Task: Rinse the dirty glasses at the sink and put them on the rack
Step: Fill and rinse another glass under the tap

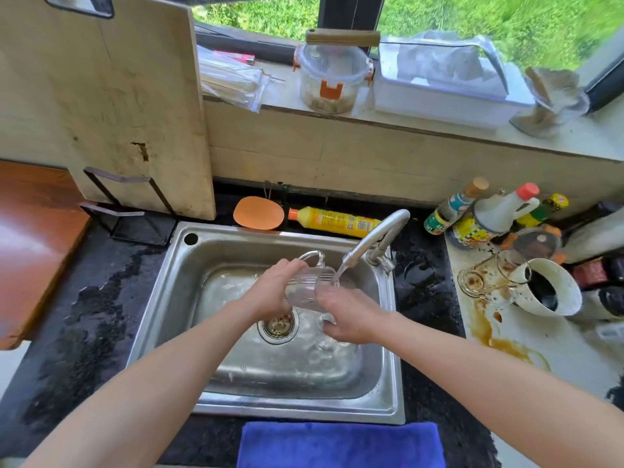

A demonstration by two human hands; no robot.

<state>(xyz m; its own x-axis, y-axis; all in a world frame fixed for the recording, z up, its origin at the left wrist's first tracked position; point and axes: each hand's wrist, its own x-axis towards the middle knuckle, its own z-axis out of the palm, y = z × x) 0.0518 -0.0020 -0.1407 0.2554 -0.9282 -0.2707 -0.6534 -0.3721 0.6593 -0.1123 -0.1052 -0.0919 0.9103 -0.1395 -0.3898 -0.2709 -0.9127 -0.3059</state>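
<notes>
Water is poured from the faucet (378,238) into a clear glass mug (310,282), which is held tilted over the steel sink (175,265). The mug is gripped by the left hand (275,292) with fingers wrapped around it, and it is touched at the near right side by the right hand (351,315). On the table at the right, a dirty glass (486,278) lies beside a white cup (553,285).

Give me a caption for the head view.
Both hands rinse a clear handled glass mug under the running steel tap.
</notes>
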